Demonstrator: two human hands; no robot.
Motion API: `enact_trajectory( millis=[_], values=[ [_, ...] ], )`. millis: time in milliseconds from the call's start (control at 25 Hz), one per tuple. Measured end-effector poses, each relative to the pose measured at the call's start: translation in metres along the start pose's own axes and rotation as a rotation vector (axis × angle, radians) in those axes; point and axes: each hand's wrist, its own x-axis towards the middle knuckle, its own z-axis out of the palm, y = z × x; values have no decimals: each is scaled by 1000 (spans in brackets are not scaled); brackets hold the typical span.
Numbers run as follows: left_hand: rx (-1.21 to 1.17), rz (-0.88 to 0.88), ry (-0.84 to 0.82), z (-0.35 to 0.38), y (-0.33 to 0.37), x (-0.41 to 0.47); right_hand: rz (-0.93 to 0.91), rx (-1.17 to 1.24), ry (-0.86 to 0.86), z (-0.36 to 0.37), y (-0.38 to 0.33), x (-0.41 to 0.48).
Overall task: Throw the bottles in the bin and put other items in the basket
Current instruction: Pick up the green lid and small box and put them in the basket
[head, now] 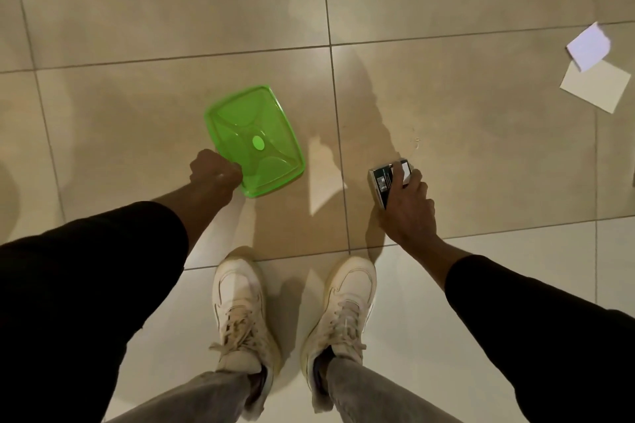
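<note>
A translucent green plastic lid [256,137] is in the middle of the view over the tiled floor. My left hand [214,177] is closed on its near-left corner. To the right, my right hand [409,203] grips a small dark and white box [385,180] just above the floor. No bottle, bin or basket is in view.
Two white paper sheets [596,74] lie overlapping on the floor at the far right. My two feet in white sneakers [292,312] stand at the bottom centre. The beige floor tiles [171,10] stretch away beyond the lid.
</note>
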Motion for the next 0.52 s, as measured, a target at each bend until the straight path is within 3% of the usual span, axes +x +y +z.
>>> enact_trajectory(
  millis=[160,520],
  values=[
    [19,-41,-8,-1,-2,-6,9,66,-11,-12,3,-6],
    [-11,271,-114,-115,28,-146,-27,270,77,-168,-20,-132]
  ],
)
